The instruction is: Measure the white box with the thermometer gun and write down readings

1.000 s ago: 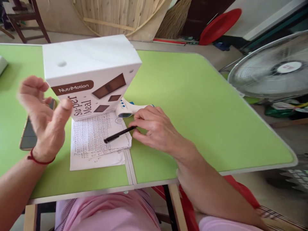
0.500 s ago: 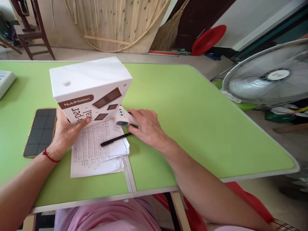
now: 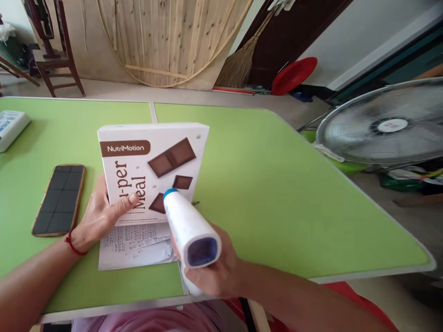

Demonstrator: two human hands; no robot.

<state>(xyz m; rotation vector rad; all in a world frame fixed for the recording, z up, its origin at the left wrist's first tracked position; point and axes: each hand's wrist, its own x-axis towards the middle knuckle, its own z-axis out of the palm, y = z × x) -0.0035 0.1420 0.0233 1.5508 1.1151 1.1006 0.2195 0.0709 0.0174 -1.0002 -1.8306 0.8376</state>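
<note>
In the head view, a white NutriMotion box (image 3: pixel 128 180) with printed chocolate pieces is tilted up over the handwritten sheets (image 3: pixel 138 251). My left hand (image 3: pixel 104 214) grips its lower left side, thumb across the front and the other fingers hidden behind. My right hand (image 3: pixel 221 267) is wrapped round the handle of a white infrared thermometer (image 3: pixel 183 221) with a blue nose. Its nose overlaps the box front near the lower picture; whether they touch I cannot tell. The dark rear screen faces me. Only a dark tip of the pen (image 3: pixel 195 203) shows beside the box.
A phone (image 3: pixel 59 199) in a brown case lies left of my left hand. Farther left is a white device (image 3: pixel 12 129) with a printed top. The green table (image 3: pixel 277 198) has a metal-edged seam. Beyond its right edge stands a fan (image 3: pixel 387 122).
My right hand has lifted the thermometer from the table and brought it toward me, in front of the box. The box has tipped so its printed front faces me, and has moved right.
</note>
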